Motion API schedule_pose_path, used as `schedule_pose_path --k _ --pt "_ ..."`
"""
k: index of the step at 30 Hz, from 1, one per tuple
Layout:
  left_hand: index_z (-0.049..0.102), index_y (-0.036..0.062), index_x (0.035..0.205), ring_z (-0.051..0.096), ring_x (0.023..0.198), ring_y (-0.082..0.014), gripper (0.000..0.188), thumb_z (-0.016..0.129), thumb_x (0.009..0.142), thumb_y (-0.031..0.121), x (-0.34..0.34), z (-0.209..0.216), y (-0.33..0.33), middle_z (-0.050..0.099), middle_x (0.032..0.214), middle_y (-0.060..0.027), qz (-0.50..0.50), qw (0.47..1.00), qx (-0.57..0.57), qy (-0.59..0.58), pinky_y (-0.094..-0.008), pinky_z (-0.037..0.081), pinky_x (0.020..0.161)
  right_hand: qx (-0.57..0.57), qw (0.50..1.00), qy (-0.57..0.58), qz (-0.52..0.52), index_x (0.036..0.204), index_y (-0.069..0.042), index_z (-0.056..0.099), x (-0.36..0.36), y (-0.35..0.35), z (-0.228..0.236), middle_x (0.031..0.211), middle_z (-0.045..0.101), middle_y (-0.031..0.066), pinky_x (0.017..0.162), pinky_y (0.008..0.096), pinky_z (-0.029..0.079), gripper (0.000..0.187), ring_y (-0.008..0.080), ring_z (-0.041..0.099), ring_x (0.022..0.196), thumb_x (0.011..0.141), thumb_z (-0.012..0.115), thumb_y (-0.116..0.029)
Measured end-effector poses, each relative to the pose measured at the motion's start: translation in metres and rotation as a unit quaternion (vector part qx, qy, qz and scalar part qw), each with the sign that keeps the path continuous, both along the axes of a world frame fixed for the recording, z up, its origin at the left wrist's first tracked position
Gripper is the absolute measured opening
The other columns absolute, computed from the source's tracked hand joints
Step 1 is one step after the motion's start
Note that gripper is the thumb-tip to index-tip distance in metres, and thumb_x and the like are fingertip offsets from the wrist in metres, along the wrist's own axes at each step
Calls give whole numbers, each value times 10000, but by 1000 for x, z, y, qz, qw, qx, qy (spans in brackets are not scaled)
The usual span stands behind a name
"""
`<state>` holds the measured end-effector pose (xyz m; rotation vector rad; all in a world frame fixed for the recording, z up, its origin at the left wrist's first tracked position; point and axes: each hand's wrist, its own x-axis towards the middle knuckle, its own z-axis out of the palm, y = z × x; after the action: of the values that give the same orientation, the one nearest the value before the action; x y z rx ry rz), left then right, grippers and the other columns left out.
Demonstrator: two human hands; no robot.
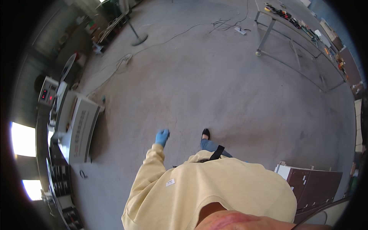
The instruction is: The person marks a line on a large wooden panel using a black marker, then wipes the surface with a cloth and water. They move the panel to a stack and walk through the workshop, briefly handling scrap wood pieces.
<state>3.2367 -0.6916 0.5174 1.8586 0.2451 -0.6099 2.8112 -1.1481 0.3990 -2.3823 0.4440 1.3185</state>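
Observation:
My left hand, in a blue glove, hangs out in front of my body above the grey floor. Its fingers are curled closed, and a small dark bit shows at their edge; what it is cannot be made out. My right hand is out of sight, hidden by my body and the cream sweatshirt. One dark shoe is stepping forward under me.
On the left stands a white machine with a control box showing red digits. Cables and a power strip lie on the floor ahead. A metal-framed table bearing tools is at far right; brown panels stand near right.

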Motion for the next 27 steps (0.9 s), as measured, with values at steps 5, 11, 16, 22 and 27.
schedule_pose_path --k 5,11,16,22,27 --pt "646 78 881 728 825 -399 330 580 959 392 44 -44 5 750 891 -202 -503 783 332 -153 -513 562 683 28 921 -57 -383 1211 -25 714 269 -98 15 1236 705 243 1002 473 519 489 410 668 1173 918 640 -409" --pt "672 74 934 686 760 -318 281 598 949 345 169 -43 -41 727 857 -150 -382 858 319 130 -441 524 633 107 881 -239 -394 1096 -68 741 636 -172 113 992 744 141 860 414 537 363 265 680 902 912 636 -363" --pt "694 71 978 651 706 -250 252 612 940 306 400 -65 -138 708 829 -107 -327 885 298 143 -381 493 591 102 888 -261 -365 950 -46 716 799 -254 76 773 664 91 686 404 517 310 195 575 695 938 612 -337" --pt "715 72 1034 659 721 -180 232 634 951 272 731 -24 -326 708 833 -55 -21 989 39 141 -329 498 592 58 927 -116 -352 965 -8 733 850 -348 5 881 738 207 766 459 555 368 309 706 777 909 603 -347" --pt "743 49 1070 670 767 -143 291 684 956 310 979 36 -543 739 918 -48 -56 996 -76 6 -287 528 674 -17 990 35 -138 1099 -52 752 903 -456 -40 1051 760 201 905 516 547 466 406 724 979 958 495 -413"
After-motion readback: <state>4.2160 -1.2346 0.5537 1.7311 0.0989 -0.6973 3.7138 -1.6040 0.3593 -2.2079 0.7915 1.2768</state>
